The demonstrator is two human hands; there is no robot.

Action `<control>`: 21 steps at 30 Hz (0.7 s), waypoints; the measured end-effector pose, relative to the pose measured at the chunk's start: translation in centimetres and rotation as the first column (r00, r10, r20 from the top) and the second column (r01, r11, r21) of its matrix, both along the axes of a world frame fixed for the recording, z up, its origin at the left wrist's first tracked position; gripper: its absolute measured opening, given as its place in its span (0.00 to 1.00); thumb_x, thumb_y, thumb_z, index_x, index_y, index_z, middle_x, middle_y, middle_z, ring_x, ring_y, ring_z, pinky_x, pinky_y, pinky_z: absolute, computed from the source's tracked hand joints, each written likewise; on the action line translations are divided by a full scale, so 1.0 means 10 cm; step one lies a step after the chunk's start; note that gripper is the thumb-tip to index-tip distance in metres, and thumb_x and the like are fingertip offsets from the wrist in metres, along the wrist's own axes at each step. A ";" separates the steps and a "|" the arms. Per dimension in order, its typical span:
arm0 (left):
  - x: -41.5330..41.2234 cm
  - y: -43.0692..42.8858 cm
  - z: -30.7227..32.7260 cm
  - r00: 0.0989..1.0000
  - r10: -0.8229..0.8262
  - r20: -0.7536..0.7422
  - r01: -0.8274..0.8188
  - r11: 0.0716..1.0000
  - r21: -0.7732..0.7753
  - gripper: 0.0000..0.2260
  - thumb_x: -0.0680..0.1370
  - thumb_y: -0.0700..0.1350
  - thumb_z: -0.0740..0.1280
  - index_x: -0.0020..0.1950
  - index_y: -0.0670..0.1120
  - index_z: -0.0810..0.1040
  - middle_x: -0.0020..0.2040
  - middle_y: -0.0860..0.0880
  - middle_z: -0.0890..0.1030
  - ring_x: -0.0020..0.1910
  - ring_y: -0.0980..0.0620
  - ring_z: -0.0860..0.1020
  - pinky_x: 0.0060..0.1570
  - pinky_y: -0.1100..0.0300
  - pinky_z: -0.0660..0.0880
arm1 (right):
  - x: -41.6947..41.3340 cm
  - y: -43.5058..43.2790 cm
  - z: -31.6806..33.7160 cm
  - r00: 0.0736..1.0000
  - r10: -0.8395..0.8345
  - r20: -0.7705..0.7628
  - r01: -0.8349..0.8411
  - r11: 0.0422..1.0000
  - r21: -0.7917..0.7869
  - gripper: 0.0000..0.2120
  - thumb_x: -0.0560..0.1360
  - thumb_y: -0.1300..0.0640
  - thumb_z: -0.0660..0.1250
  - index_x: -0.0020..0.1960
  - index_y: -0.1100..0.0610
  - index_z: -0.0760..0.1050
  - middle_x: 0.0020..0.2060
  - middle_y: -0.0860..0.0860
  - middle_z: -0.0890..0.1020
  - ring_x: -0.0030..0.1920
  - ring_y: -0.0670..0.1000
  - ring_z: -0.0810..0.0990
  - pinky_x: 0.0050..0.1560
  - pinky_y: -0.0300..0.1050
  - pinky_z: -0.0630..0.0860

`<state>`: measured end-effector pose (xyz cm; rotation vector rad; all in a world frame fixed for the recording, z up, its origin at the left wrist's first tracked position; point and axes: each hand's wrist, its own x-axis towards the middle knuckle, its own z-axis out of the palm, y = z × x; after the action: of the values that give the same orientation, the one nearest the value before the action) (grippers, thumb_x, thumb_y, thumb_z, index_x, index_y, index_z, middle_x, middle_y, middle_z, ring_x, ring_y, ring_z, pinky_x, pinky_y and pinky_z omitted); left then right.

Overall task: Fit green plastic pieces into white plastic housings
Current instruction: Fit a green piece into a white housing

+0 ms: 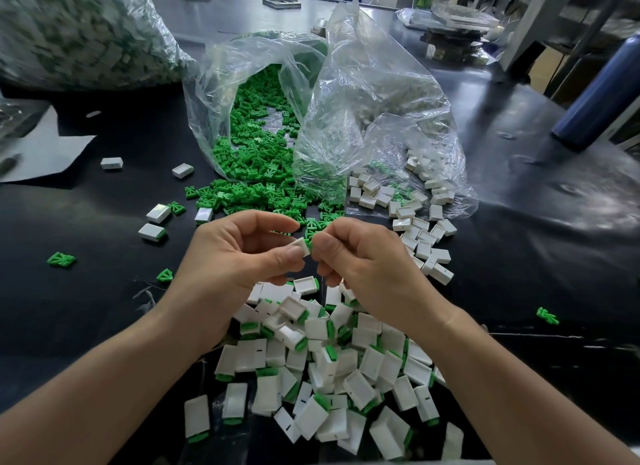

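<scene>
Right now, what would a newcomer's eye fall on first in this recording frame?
The clear bag spilling bright green plastic pieces across the middle of the dark table grabs attention first. Just in front, the left hand pinches a white housing while the right hand holds a green piece against it. Nearest the camera lies a heap of assembled housings.

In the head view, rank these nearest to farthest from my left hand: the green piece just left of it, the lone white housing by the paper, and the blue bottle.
1. Green piece, just left of the left hand.
2. Lone white housing, farther back-left beside the paper.
3. Blue bottle, far right at the back.
</scene>
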<state>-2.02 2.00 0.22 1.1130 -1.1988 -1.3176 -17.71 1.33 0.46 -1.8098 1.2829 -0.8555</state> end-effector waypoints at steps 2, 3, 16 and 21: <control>0.00 0.00 0.00 1.000 -0.004 -0.015 0.004 1.000 0.001 0.15 0.56 0.44 0.73 0.42 0.46 0.80 0.33 0.48 0.83 0.30 0.53 0.82 0.27 0.67 0.74 | 0.00 0.00 0.00 1.000 -0.001 0.011 0.001 1.000 -0.006 0.13 0.77 0.53 0.61 0.34 0.52 0.72 0.29 0.48 0.77 0.32 0.47 0.75 0.36 0.47 0.73; 0.00 0.00 0.00 1.000 -0.007 -0.019 0.007 1.000 0.000 0.16 0.56 0.44 0.73 0.42 0.46 0.80 0.33 0.48 0.83 0.30 0.53 0.82 0.27 0.67 0.74 | 0.01 0.00 0.00 1.000 0.003 0.012 -0.003 1.000 -0.010 0.13 0.78 0.53 0.60 0.34 0.52 0.71 0.29 0.48 0.77 0.32 0.48 0.76 0.37 0.49 0.73; 0.01 0.03 0.02 0.987 -0.040 0.154 0.053 0.995 -0.084 0.18 0.58 0.41 0.73 0.46 0.50 0.80 0.30 0.48 0.83 0.28 0.57 0.79 0.28 0.68 0.74 | 0.00 0.05 0.10 0.897 0.118 -0.427 -0.231 0.947 -0.224 0.09 0.78 0.60 0.59 0.39 0.55 0.65 0.31 0.47 0.67 0.36 0.52 0.66 0.38 0.48 0.61; 0.01 0.05 0.03 0.979 -0.068 0.190 0.092 0.988 -0.124 0.19 0.59 0.39 0.73 0.49 0.51 0.79 0.32 0.47 0.83 0.29 0.57 0.80 0.30 0.69 0.74 | 0.00 0.06 0.10 0.878 0.132 -0.460 -0.277 0.924 -0.264 0.09 0.78 0.61 0.60 0.39 0.55 0.64 0.33 0.47 0.67 0.35 0.52 0.66 0.37 0.49 0.62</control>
<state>-1.89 2.51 0.48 1.1196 -1.4608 -1.1950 -17.71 1.97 1.42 -2.4594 1.2284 -0.5800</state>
